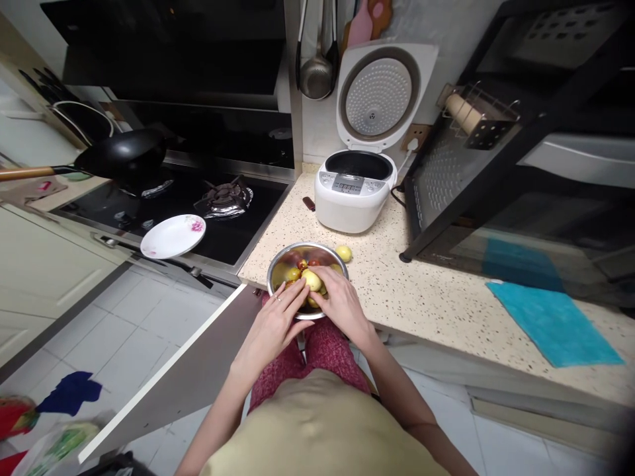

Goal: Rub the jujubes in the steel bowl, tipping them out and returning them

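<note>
While two hands hold one fruit.

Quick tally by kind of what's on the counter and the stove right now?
Metal bowl of fruit, both hands in it: 1
Loose yellow fruit beside the bowl: 1
Rice cooker, lid open: 1
Blue cloth: 1
White plate: 1
Black pan: 1
Total: 6

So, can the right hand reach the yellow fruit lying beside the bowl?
Probably yes. The right hand rests at the bowl rim, and the loose fruit lies just beyond it on bare counter, with nothing between them.
</note>
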Action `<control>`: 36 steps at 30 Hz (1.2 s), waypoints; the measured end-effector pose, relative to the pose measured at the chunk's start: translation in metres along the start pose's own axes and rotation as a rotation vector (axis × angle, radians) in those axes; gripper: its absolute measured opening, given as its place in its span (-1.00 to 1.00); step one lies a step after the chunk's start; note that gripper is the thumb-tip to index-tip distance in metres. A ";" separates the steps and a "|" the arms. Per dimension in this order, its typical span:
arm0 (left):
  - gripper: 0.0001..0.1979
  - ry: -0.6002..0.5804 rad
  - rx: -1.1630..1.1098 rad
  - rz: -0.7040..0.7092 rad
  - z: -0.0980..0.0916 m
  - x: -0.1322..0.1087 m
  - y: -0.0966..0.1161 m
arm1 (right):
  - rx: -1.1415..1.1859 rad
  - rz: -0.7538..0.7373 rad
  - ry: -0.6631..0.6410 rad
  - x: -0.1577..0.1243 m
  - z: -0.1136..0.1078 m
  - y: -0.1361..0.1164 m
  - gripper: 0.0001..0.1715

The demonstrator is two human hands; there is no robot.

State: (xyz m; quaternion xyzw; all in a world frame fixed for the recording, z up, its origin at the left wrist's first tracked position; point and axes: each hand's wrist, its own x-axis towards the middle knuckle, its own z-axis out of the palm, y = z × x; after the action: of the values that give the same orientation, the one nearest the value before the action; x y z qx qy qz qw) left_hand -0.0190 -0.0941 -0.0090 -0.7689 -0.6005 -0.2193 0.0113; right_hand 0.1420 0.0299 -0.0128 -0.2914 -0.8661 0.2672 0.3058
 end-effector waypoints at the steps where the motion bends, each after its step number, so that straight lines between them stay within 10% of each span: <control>1: -0.27 0.003 -0.004 0.002 0.001 0.001 0.000 | 0.003 0.003 0.002 -0.001 -0.001 0.000 -0.50; 13: -0.23 -0.001 0.002 -0.004 -0.004 -0.003 0.001 | -0.124 0.141 0.327 0.010 -0.026 0.050 -0.64; 23: -0.25 0.038 0.031 -0.010 -0.015 -0.004 0.002 | -0.379 0.115 0.103 0.027 -0.021 0.084 -0.39; 36: -0.25 0.104 0.073 -0.080 -0.018 -0.011 -0.009 | -0.333 0.110 0.199 0.035 -0.030 0.075 -0.46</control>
State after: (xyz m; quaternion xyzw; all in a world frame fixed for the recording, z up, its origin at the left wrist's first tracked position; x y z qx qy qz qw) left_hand -0.0354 -0.1065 0.0007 -0.7309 -0.6370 -0.2371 0.0617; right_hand 0.1660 0.1129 -0.0272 -0.4097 -0.8467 0.1065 0.3224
